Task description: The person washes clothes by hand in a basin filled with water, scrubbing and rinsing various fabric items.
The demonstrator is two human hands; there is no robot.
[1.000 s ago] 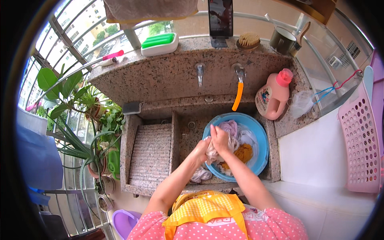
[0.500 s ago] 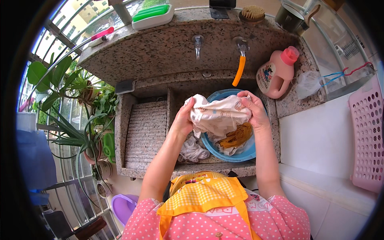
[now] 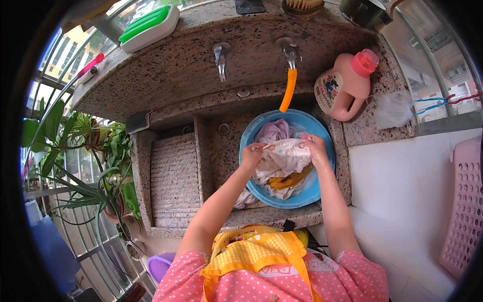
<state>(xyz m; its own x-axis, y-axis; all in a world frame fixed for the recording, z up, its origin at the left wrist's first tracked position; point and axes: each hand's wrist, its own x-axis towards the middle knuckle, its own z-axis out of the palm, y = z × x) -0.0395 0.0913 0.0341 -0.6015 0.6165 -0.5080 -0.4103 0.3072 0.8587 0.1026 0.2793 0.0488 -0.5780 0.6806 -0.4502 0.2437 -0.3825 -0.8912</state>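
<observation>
Between my two hands a white printed garment (image 3: 284, 153) is stretched, low over the blue basin (image 3: 288, 202). My left hand (image 3: 252, 155) grips its left edge, fingers closed on the cloth. At the other edge, my right hand (image 3: 316, 149) pinches the fabric. Inside the basin lie a mustard-yellow cloth (image 3: 288, 181) just below the garment and a lilac cloth (image 3: 273, 130) near the far rim. More pale cloth is partly hidden beneath. A crumpled whitish cloth (image 3: 245, 199) lies in the sink outside the basin, partly behind my left forearm.
The granite sink has a ribbed washboard (image 3: 174, 181) on the left. An orange hose (image 3: 288, 90) hangs from the right tap; another tap (image 3: 221, 61) is beside it. A pink detergent bottle (image 3: 345, 88) stands right of the basin. A pink basket (image 3: 465, 211) is far right.
Both hands have lowered the white garment into the basin. The lilac cloth and the sink drain now show. The view has shifted.
</observation>
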